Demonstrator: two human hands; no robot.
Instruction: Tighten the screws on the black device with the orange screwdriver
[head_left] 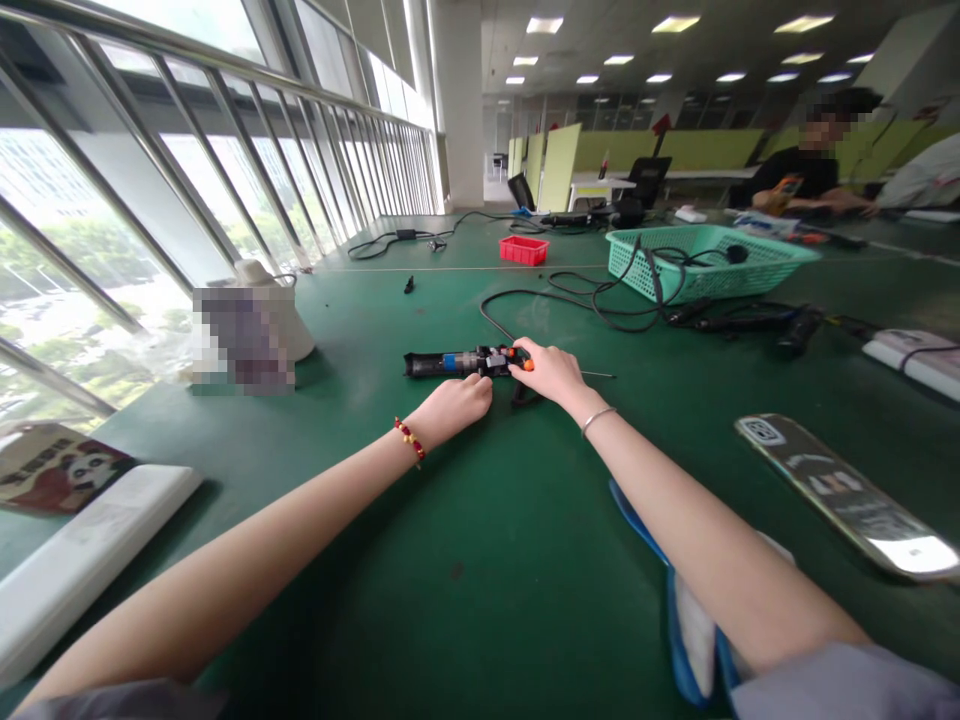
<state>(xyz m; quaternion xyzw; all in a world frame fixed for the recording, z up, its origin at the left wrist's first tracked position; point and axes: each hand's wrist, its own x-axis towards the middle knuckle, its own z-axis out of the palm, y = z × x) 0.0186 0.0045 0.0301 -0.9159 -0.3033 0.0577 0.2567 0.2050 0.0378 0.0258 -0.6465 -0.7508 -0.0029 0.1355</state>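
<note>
My right hand (551, 370) is closed over the right end of the black tool (454, 362). My left hand (456, 405) is curled just beside its near side; grip unclear. Tool lies flat mid-table, long axis left-right, thin rod (600, 375) pointing right. Black cable (525, 297) loops behind; green basket (765, 262) and red tray (523, 250) beyond. Green table (480, 560); windows (150, 180) on the left.

Nothing here reads clearly. The glossy board (847, 495) on the green surface (487, 560) bears a square code-like mark and pale print (lost in glare). The panda booklet (52, 480) shows blurred characters, and the black tool (450, 362) has a blue band too small to read.
</note>
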